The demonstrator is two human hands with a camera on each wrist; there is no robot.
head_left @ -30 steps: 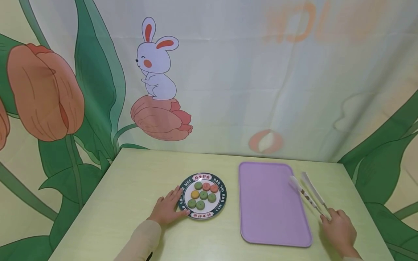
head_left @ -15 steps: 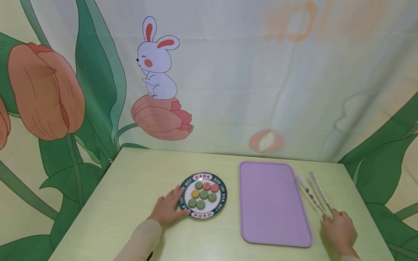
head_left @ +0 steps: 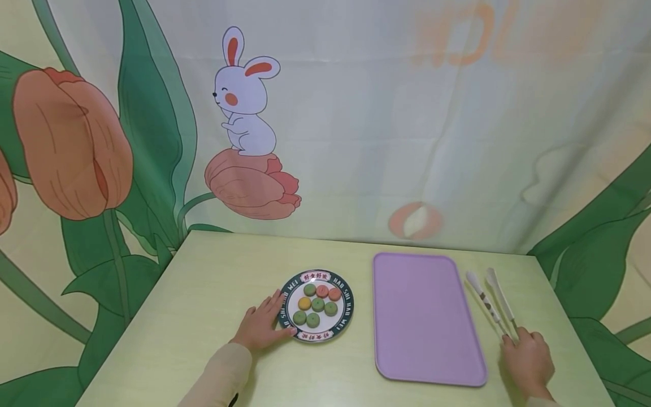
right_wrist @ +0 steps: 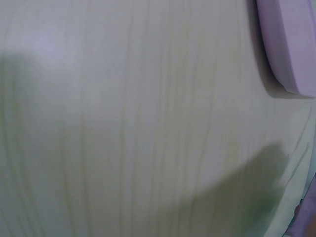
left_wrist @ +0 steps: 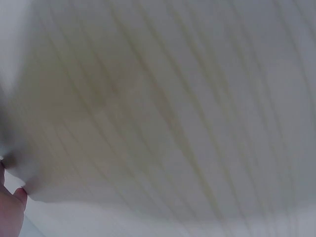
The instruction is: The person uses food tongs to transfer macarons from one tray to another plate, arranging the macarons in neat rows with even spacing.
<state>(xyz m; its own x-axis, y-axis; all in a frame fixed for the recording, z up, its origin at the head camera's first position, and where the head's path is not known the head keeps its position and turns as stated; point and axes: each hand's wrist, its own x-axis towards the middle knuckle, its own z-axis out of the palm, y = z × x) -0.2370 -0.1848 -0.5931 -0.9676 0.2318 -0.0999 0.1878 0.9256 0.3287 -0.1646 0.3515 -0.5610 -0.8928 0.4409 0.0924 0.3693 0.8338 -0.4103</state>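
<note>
My left hand (head_left: 260, 323) rests at the left side of a round plate (head_left: 348, 308), fingers and thumb spread and touching its dark green lettered rim. Several small round cakes (head_left: 317, 304), mostly green with pink and yellow ones, lie on the plate's white middle. In my right hand (head_left: 529, 357) I hold food tongs (head_left: 486, 304) by the near end. Their two white-tipped arms stand spread, with nothing between them, and one arm has brown spots. Only part of the left hand (left_wrist: 12, 212) shows at the left wrist view's edge.
A flat lilac tray (head_left: 426, 316) lies between the plate and the tongs. Its corner (right_wrist: 291, 44) shows in the right wrist view. Behind the pale table (head_left: 224, 265) hangs a printed cloth (head_left: 346, 141) with a rabbit and tulips.
The tongs have swung right, from over the tray's right edge to beside it. The left hand, the plate and the cakes have stayed in place.
</note>
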